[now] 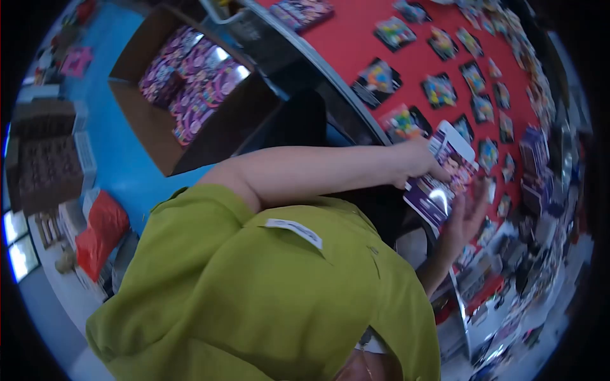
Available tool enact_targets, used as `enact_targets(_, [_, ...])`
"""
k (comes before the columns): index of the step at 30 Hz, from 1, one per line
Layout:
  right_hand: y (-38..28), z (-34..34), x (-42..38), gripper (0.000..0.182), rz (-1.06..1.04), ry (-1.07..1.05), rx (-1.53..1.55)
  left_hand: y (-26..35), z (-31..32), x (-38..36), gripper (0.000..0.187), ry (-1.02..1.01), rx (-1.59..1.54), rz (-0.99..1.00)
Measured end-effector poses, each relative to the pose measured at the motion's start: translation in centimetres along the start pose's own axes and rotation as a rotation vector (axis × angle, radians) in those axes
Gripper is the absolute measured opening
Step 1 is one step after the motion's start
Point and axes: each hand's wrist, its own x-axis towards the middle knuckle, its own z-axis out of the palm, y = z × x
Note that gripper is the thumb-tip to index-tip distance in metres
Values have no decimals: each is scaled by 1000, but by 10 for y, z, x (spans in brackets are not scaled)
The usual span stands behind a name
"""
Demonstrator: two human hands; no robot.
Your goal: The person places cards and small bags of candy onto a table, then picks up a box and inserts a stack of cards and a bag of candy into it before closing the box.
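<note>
My left hand (414,160) grips a purple printed carton (438,184) by its near side, thumb and fingers closed around the edge. A pale flap (455,140) stands up at the carton's far end. On the other side of the carton is my right hand (467,216), fingers stretched out and apart beside its printed face. Just beyond the carton, on the red tabletop (337,47), lie packs of colourful small pieces on black backing, among them one pack (403,122) close to my left hand.
A large open cardboard box (143,124) full of purple printed packages (203,95) stands at the left on the blue floor (117,38). Purple cartons (535,152) stand at the table's right. Brown boxes (47,152) and a red bag (101,228) are at far left.
</note>
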Motion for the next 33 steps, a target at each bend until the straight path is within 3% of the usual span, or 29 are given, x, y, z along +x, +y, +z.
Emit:
enact_targets(2, [5, -2, -20, 35, 186, 12, 80, 2, 9, -13, 34, 76, 294, 1])
enact_targets(7, [9, -11, -27, 31, 166, 25, 215, -16, 17, -9, 37, 2, 286, 33])
enact_targets(10, [20, -13, -38, 41, 290, 10, 434, -32, 17, -7, 53, 205, 596, 623])
enact_targets(11, [21, -12, -40, 41, 290, 20, 431, -38, 13, -1, 53, 196, 598, 618])
enact_targets(13, [21, -9, -41, 48, 285, 71, 561, -46, 3, 12, 49, 99, 585, 848])
enact_targets(14, [22, -11, -40, 54, 273, 27, 591, -48, -4, 13, 41, 70, 775, 859])
enact_targets(18, [17, -15, -36, 54, 317, 43, 641, -42, 1, 14, 39, 35, 704, 681])
enact_targets(21, [22, -16, -32, 32, 317, 80, 625, -38, 7, 13, 32, -23, 507, 569])
enact_targets(25, [31, -16, -32, 23, 347, 151, 643, -35, 11, 10, 33, -52, 556, 473])
enact_targets(31, [51, -16, -34, 10, 309, 191, 572, -39, 2, 15, 16, -39, 740, 522])
enact_targets(33, [55, -13, -35, 9, 209, 140, 282, -42, -2, 20, 12, 11, 1163, 892])
